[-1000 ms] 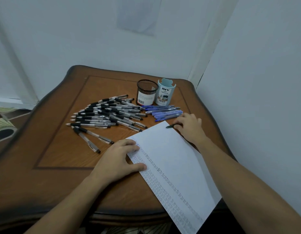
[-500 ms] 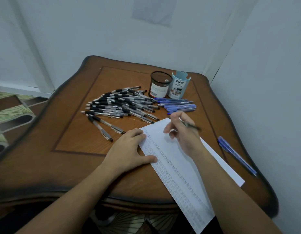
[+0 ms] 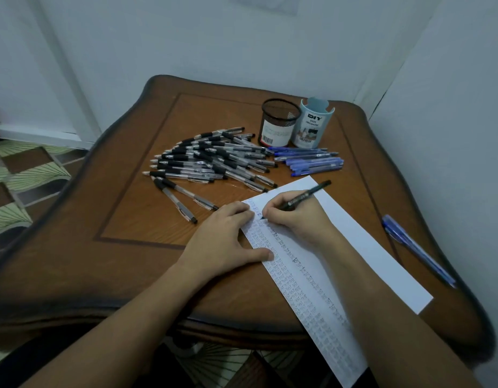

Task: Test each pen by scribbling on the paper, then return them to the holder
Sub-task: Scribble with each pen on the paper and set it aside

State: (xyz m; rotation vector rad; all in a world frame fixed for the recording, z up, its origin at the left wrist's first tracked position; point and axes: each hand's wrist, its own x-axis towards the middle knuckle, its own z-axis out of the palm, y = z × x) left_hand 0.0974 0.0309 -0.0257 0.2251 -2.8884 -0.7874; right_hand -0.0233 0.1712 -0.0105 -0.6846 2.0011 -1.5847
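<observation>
- Two hands on paper [image 3: 376, 256].
- Right hand [image 3: 298, 217]: grips dark pen [image 3: 306, 195], tip apparently touching paper.
- Left hand [image 3: 220, 239]: fingers extended, flat, pressing paper's left edge.

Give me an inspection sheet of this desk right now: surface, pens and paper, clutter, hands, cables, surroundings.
Surface: wooden table; the paper overhangs its near edge.
Job's things: paper with rows of scribbles; pile of black pens; blue pens beside it; mesh holder and DIY organizer, no pens sticking out of either.
Clutter: loose blue pens at the table's right edge.
Hands: left hand flat on the paper; right hand grips a dark pen, tip on the paper.
Cables: nothing seen.
Surroundings: white walls; patterned floor.
</observation>
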